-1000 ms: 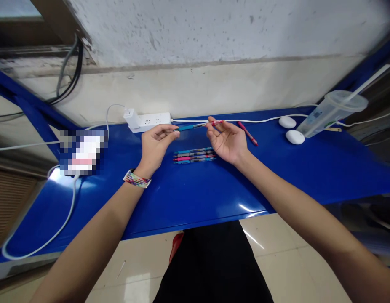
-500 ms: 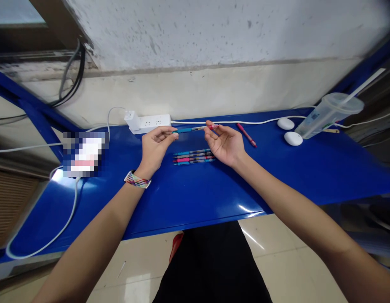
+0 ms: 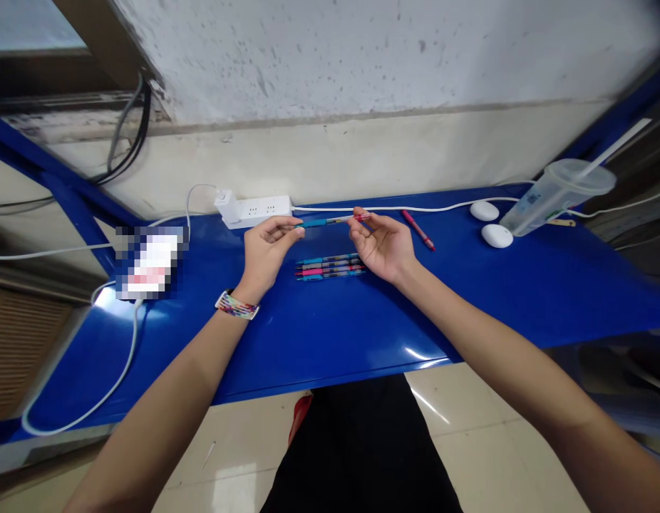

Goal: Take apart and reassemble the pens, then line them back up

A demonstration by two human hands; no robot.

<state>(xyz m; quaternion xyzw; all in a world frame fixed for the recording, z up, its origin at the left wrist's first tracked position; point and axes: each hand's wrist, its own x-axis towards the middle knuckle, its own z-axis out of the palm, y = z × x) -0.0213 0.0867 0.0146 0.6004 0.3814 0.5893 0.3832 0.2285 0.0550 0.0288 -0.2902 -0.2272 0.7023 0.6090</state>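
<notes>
Noticeably glossy, the smooth blue table [image 3: 330, 335] throws back streaks of light beneath a slim pen [image 3: 330, 221] with a blue grip, see-through middle and red end. Four similar pens [image 3: 328, 269] lie side by side on it. Both forearms reach forward and converge, a patterned band [image 3: 237, 305] round the left wrist. The left hand [image 3: 266, 249] pinches the blue end between thumb and fingertips; the right hand [image 3: 386, 242], palm upturned, fingers loosely curled, seems to grip the red end, though detail there is small. The pen is held nearly level between them.
</notes>
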